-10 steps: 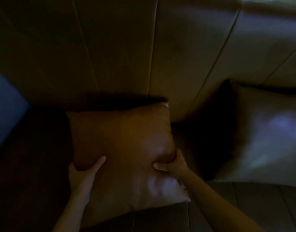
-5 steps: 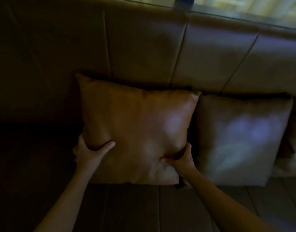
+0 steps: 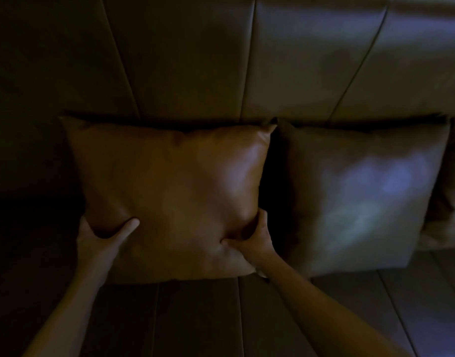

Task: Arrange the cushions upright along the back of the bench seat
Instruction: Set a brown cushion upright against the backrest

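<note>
Against backrest (image 3: pixel 185 60), cushion (image 3: pixel 169 191) stands upright.

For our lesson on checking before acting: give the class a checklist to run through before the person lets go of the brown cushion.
1. Both hands grip brown cushion: left hand, right hand: ok.
2. Cushion upright against backrest: ok.
3. Bottom edge on seat: ok.
4. Level with neighbouring cushion: ok.
5. Cushions touching: cannot tell, dark gap.
6. Stays up unaided: cannot tell.

Dim light fills the room; a padded brown leather backrest (image 3: pixel 185 60) with stitched panels rises beyond the hands.
</note>
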